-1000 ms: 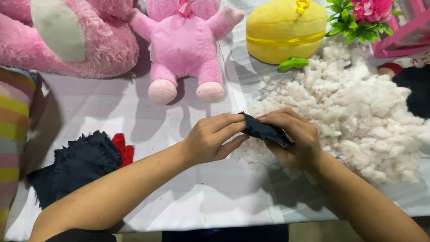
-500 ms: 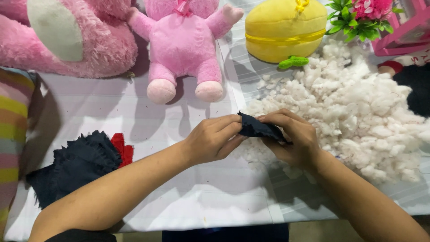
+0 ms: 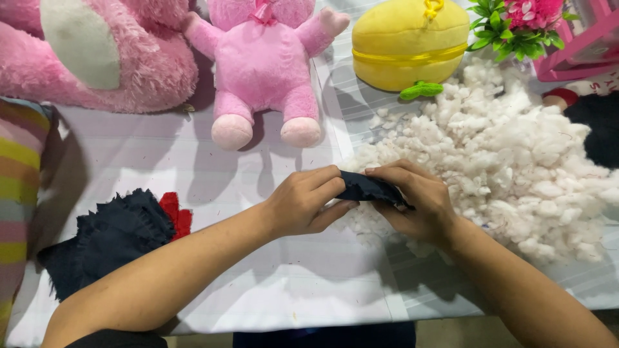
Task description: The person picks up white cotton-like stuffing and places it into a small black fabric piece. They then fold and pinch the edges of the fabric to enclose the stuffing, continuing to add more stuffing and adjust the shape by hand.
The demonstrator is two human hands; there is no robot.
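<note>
Both our left hand (image 3: 303, 206) and right hand (image 3: 416, 203) still pinch the dark cloth piece (image 3: 367, 188) at frame centre, unmoved beside the white stuffing (image 3: 516, 154).

Left hand (image 3: 303, 206) and right hand (image 3: 416, 203) meet at the table's centre, both closed on a small dark navy fabric piece (image 3: 367, 189) held between the fingertips. The right hand rests against the edge of a pile of white stuffing (image 3: 516, 161). Behind the hands, a pink plush toy (image 3: 261, 64) sits upright (feet toward the camera); a larger pink plush (image 3: 97, 55) lies to its left. A yellow round plush (image 3: 409, 42) stands beyond the stuffing. A stack of dark fabric pieces (image 3: 106, 238) with a red scrap (image 3: 177, 216) lies on the white table cover (image 3: 290, 283), near the left forearm.
</note>
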